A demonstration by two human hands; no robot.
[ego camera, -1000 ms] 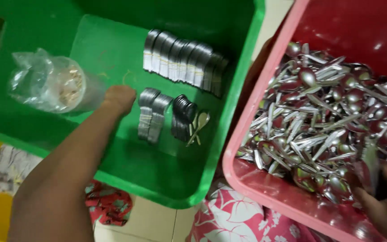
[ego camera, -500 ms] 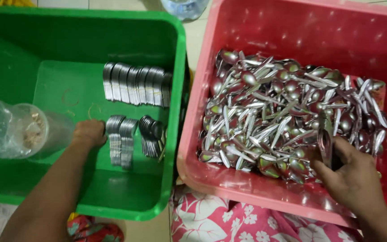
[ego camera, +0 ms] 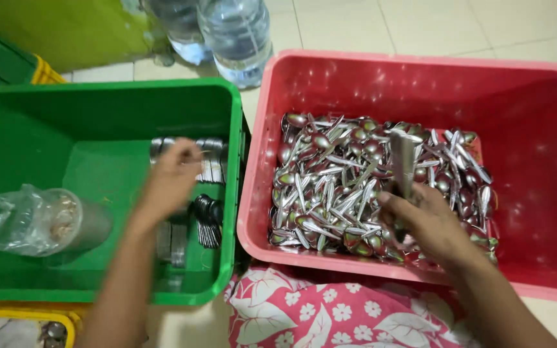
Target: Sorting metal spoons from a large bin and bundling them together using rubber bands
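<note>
Left hand (ego camera: 170,175) raised over green crate (ego camera: 98,96), grip unclear; right hand (ego camera: 423,222) clamped around upright spoon stack (ego camera: 402,164).

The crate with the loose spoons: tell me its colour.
Red crate, holding the loose spoons; the head view shows it.

Stack of spoons (ego camera: 402,161): a tight, upright sheaf of silver metal spoons, right of centre in the frame, held by the right hand (ego camera: 420,222) above the loose heap of spoons (ego camera: 343,187) filling the red crate (ego camera: 420,77). Left hand (ego camera: 169,180): over the green crate (ego camera: 98,103), left of centre, fingers pinched on something too small to make out.
</note>
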